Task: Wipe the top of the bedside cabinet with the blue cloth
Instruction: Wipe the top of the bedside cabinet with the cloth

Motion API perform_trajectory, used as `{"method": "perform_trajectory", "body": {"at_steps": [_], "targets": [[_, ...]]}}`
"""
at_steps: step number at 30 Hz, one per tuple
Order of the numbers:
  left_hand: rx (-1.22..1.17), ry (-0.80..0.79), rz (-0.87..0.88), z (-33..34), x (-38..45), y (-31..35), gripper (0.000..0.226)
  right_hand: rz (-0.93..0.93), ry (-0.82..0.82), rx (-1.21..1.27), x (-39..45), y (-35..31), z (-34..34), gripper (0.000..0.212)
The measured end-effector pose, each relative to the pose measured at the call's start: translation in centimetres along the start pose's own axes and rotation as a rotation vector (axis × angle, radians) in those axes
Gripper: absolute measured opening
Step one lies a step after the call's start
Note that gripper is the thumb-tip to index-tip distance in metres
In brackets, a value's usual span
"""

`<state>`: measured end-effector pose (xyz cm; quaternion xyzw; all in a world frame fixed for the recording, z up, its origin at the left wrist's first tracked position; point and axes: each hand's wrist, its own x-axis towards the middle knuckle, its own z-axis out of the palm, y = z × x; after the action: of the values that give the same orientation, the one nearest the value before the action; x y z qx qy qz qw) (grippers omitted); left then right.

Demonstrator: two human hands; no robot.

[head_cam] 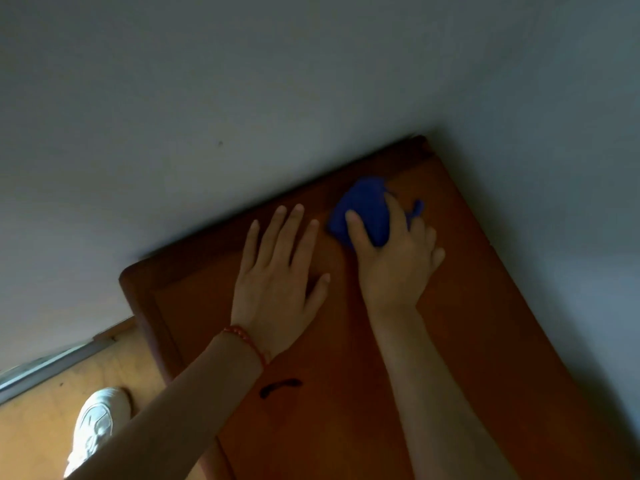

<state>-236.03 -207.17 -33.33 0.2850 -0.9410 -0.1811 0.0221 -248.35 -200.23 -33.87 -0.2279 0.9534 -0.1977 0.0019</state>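
The bedside cabinet [478,278] has a reddish-brown wooden top and stands in a corner between two pale walls. A bunched blue cloth [367,209] lies on the top near the back wall. My right hand [394,261] presses down on the cloth, thumb and fingers wrapped around it. My left hand [277,282] rests flat on the cabinet top just left of the cloth, fingers spread, holding nothing. A red bead bracelet circles my left wrist.
A dark curved handle [280,386] shows on the cabinet front below my left forearm. A white shoe [97,424] stands on the light wooden floor [41,410] at lower left. Pale walls [242,98] close in behind and to the right.
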Motion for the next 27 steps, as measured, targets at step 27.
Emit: {"method": "perform_trajectory", "body": {"at_steps": [27], "targets": [[0.056,-0.039,0.112,2.3,4.0,2.8,0.063,0.154,0.052,0.006,6.3,6.2,-1.5,0.061]]}}
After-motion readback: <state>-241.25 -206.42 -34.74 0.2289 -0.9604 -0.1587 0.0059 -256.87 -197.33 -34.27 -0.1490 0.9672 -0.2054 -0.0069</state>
